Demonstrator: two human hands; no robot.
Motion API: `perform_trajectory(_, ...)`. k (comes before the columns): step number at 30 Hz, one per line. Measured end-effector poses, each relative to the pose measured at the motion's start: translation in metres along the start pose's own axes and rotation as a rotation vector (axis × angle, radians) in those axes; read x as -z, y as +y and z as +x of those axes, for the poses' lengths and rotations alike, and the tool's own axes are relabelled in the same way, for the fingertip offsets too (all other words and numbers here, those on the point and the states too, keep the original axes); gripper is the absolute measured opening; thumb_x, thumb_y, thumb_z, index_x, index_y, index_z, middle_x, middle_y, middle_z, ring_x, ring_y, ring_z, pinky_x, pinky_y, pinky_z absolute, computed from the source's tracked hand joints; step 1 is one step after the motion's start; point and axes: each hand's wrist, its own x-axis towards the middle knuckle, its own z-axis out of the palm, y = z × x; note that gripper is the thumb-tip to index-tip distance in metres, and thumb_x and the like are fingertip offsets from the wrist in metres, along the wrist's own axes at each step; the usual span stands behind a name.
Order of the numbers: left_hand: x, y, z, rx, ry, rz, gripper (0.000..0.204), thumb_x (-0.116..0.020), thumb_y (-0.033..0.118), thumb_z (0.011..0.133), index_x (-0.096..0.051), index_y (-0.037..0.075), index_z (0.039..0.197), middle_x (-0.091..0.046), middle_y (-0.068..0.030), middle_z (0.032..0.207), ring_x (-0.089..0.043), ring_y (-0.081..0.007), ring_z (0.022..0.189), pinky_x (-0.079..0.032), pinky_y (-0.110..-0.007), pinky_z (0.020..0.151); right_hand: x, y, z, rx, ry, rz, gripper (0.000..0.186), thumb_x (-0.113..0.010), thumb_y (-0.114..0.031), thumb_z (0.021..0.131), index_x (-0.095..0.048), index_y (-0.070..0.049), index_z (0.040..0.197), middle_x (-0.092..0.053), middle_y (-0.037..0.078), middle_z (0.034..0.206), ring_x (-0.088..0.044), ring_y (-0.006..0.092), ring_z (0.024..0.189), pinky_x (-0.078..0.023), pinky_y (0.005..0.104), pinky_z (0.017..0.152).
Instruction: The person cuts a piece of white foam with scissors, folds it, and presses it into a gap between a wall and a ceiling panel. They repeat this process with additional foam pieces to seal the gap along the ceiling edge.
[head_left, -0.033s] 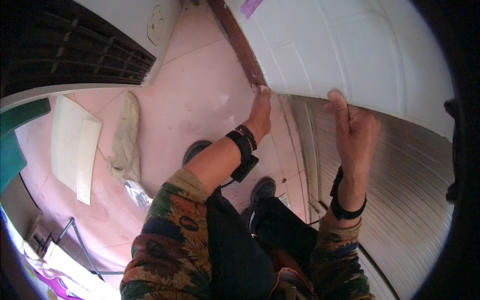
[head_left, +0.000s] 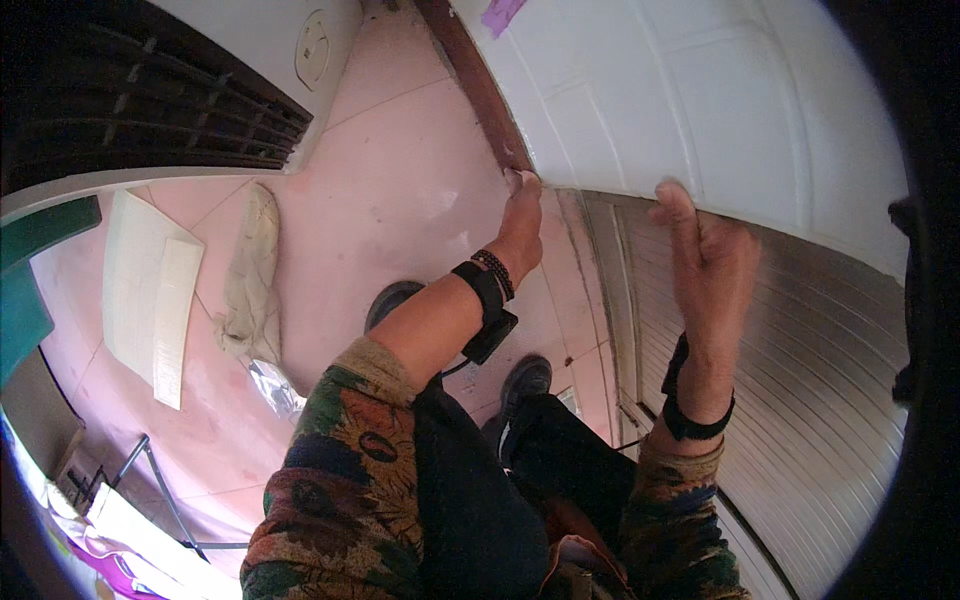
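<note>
A large white door panel (head_left: 640,90) with raised moulded lines fills the upper right, and a dark brown strip (head_left: 480,90) runs along its left edge. My left hand (head_left: 520,225) is closed at the panel's near left corner, where the brown strip ends; part of its fingers is hidden. Farther right along the near edge, my right hand (head_left: 712,255) grips the panel, its thumb lying against the white face and its other fingers curled out of sight. Both wrists wear black straps, and a small black box hangs from the left one.
Below the panel at right is a grey ribbed surface (head_left: 790,350). On the pink tiled floor (head_left: 400,190) lie a white sheet (head_left: 145,290), a beige cloth (head_left: 255,265) and a silvery wrapper (head_left: 274,388). A white housing with a dark grille (head_left: 150,100) stands upper left. My shoes are below my arms.
</note>
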Motion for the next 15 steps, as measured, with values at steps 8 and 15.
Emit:
perform_trajectory(8,0.017,0.001,0.007,-0.156,-0.122,0.149,0.053,-0.040,0.033,0.103,-0.034,-0.001,0.143,-0.034,-0.0098,0.151,-0.027,-0.0215,0.138,-0.021,-0.032,0.113,0.002,0.001,0.004,0.087,0.037,-0.054,0.042,-0.059,-0.038,0.096,-0.071,-0.002,0.078,-0.065,0.008,0.066,-0.060,0.0158,0.059,-0.046,0.0285,0.055)
perform_trajectory(15,0.029,-0.012,0.027,-0.100,-0.145,0.059,0.062,-0.051,0.041,0.098,-0.034,0.003,0.144,-0.038,-0.0091,0.147,-0.033,-0.0250,0.134,-0.032,-0.040,0.108,0.007,0.001,0.003,0.047,-0.008,-0.011,0.043,-0.061,-0.040,0.094,-0.071,-0.001,0.076,-0.065,0.008,0.066,-0.060,0.0165,0.060,-0.046,0.0293,0.055)
